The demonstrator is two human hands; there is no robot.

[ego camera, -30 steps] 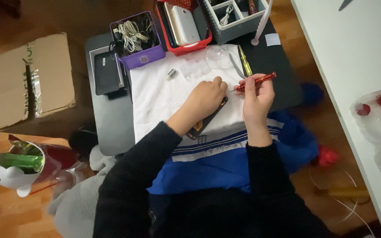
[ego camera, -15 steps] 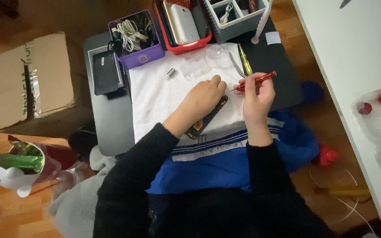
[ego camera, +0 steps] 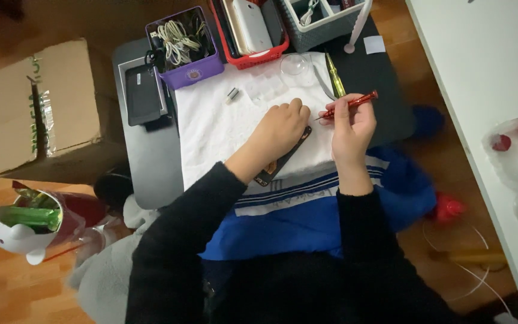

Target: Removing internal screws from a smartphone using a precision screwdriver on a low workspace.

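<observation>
My left hand point(ego camera: 283, 129) lies palm down on a dark phone point(ego camera: 283, 161) that rests aslant on the white towel point(ego camera: 211, 129), fingers curled loosely over its upper end so most of it is hidden; only the lower edge shows past my wrist. My right hand point(ego camera: 350, 129) is closed around a red screwdriver point(ego camera: 349, 104), pinched near the tip end with the handle pointing up and to the right, the tip aimed toward the phone's top corner just beside my left fingertips. To do this well, I judge I should keep the left hand pressing flat so the phone cannot slide on the soft cloth, bring the tip down straight onto the screw, and turn with light pressure so the head does not strip. A small silver part point(ego camera: 232, 94) lies on the towel well clear of my hands, and a yellow-green screwdriver point(ego camera: 335, 82) sits near the towel's far edge on the dark bench point(ego camera: 385, 84).
</observation>
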